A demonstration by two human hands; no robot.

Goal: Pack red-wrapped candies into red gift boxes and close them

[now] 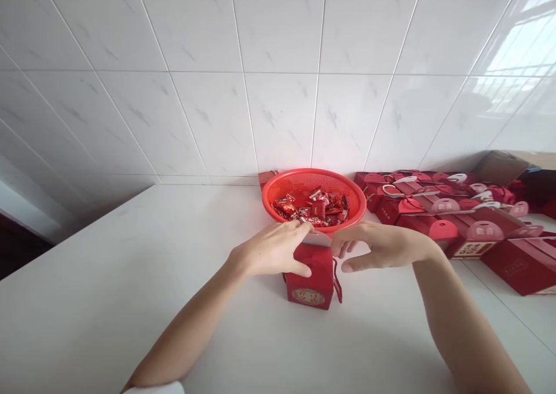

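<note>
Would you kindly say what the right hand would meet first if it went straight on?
Pointing leftward, the right hand would probably meet the red box beside it, though depth is unclear.

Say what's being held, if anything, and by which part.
Left hand and right hand are around the top of the red box; a hold can't be confirmed.

1. A white tabletop carries these things.
2. A small red box stands on it.
3. A basket sits just behind.
4. Gift boxes (packed close together) crowd the right side.
</note>
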